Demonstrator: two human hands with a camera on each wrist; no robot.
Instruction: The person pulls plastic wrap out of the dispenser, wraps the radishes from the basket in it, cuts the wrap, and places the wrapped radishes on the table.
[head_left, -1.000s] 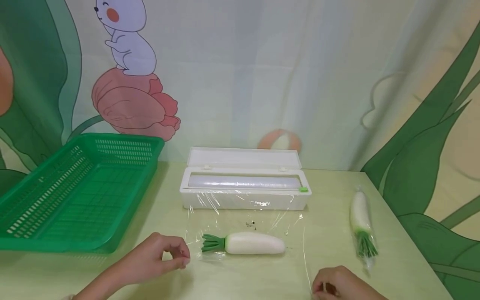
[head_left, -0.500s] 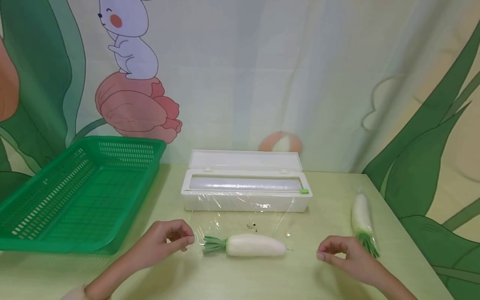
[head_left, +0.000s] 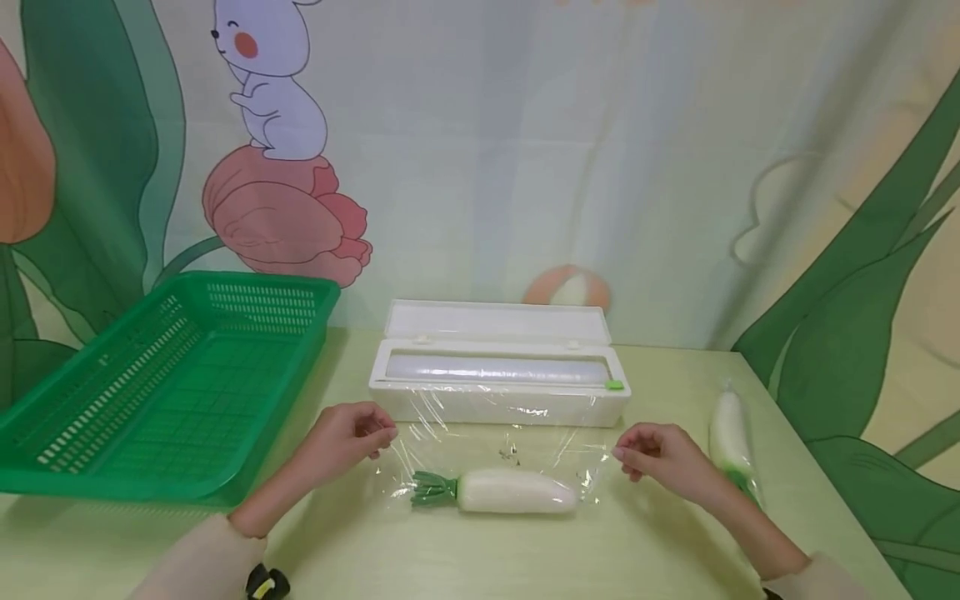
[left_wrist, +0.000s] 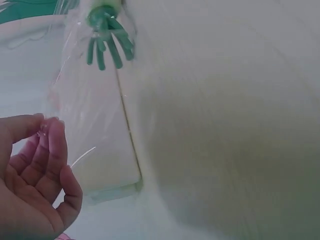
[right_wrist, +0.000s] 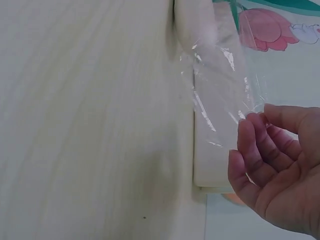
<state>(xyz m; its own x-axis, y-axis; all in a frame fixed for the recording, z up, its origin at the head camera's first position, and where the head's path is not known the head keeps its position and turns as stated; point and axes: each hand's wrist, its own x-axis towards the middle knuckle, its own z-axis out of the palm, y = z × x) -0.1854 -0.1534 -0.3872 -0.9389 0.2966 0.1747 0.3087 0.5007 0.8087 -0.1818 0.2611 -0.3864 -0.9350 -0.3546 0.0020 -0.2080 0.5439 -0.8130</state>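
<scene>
A sheet of clear plastic wrap (head_left: 450,433) runs from the white wrap dispenser (head_left: 498,408) toward a white radish (head_left: 517,491) with green stalks. My left hand (head_left: 352,437) pinches the wrap's left side between thumb and fingertips; the left wrist view shows the film bunched at the fingertips of that hand (left_wrist: 40,170). On the other side my right hand (head_left: 660,458) pinches the wrap's right side, and the right wrist view shows the film drawn to this hand (right_wrist: 280,160). The radish lies sideways on the table, seen through the film, its stalks toward my left hand.
A green plastic basket (head_left: 217,417) stands at the left. Near the table's right edge lies another radish (head_left: 729,429) wrapped in film. The dispenser's lid (head_left: 498,321) is raised, showing the film roll (head_left: 495,368) and a green slider (head_left: 614,385). A printed curtain (head_left: 480,167) hangs behind.
Both hands have moved up and away from me toward the dispenser, lifting the wrap's edge over the radish. The right hand also came in from the lower right. The radish lies in place.
</scene>
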